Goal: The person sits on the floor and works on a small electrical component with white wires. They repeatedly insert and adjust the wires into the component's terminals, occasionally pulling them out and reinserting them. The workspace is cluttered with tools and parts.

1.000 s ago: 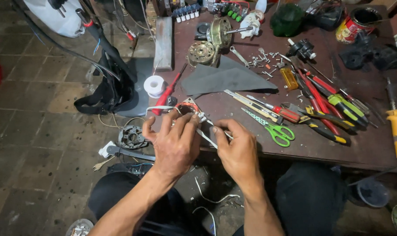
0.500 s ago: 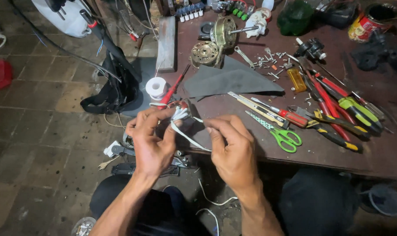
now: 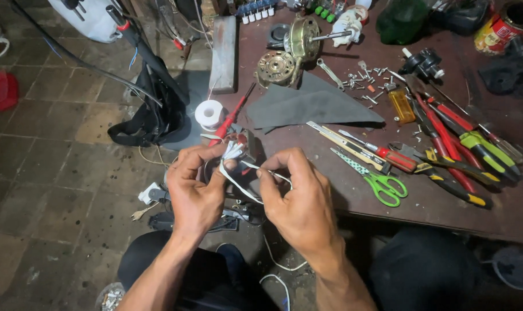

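the white wires (image 3: 238, 178) are being held just off the near edge of the table (image 3: 445, 213), above the lap. the left hand (image 3: 195, 184) is being kept closed around the bundled end, with thumb and fingers curled tight; the right hand (image 3: 299, 198) is being pinched shut on a single thin strand that is being drawn across toward the left. a slip is judged likely if the strand is being pulled too hard: it could be snapped or torn loose from the coil part (image 3: 238, 144) half hidden behind the fingers, and the loose loops hanging below could be snagged on the knees. beyond the hands, green-handled scissors (image 3: 382, 184) and a row of red, yellow and black screwdrivers and pliers (image 3: 445, 155) are being kept close enough to be knocked off by an elbow. a white roll of tape (image 3: 209, 113) is lying by the table's left edge, next to a grey cloth (image 3: 307, 106). farther back, a brass-coloured motor (image 3: 293, 49) is resting, and a round red and yellow can (image 3: 503, 26) with a printed label is standing at the far right corner.
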